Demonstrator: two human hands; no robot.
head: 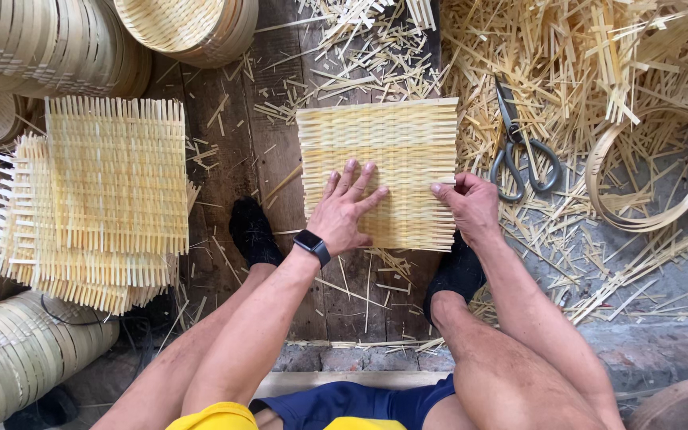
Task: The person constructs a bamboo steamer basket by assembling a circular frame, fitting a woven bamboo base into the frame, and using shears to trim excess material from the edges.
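Worn wooden floorboards (pixel 232 135) carry a square woven bamboo mat (pixel 384 151). Nearest, the left hand (pixel 344 211) presses flat on it, fingers spread, while the right hand (pixel 467 203) pinches its lower edge. Beyond lie steel scissors (pixel 519 147) among pale splinter offcuts (pixel 599 56).

Arms bare from shoulder down, no sleeves in view. Left hand (pixel 344 209) and right hand (pixel 468 205) bare: no gloves, no rings visible. Dark wristwatch (pixel 312 246) on the left wrist, black band, square dark face (screen blank or too small to read). Legs bare from the knee down. Dark blue shorts (pixel 352 400) at the bottom edge. Yellow shirt (pixel 218 417) hem just showing. Black socks (pixel 253 232) on both feet; no shoes visible.
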